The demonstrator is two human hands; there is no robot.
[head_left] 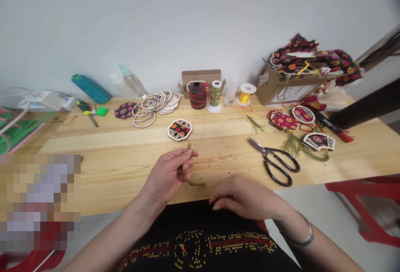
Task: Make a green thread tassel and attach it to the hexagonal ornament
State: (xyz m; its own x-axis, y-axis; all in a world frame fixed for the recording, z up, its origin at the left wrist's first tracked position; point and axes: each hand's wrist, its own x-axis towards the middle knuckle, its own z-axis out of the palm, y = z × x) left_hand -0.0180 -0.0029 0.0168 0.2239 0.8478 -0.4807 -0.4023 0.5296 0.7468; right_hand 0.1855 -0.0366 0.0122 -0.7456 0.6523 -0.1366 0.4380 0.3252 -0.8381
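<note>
table (109, 184) front: thread (197, 185) in left hand (171, 168), right hand (242, 197) beside | behind left hand: framed ornament (179, 130) | behind right hand: scissors (265, 152) | back: spools (215, 96), frames (153, 104) left, carton (265, 91) right, fabric (340, 61) atop

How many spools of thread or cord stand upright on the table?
3. The spool of red cord stands before the small carton, the green spool just to its right, and the yellow spool farther right. More may be hidden.
</note>
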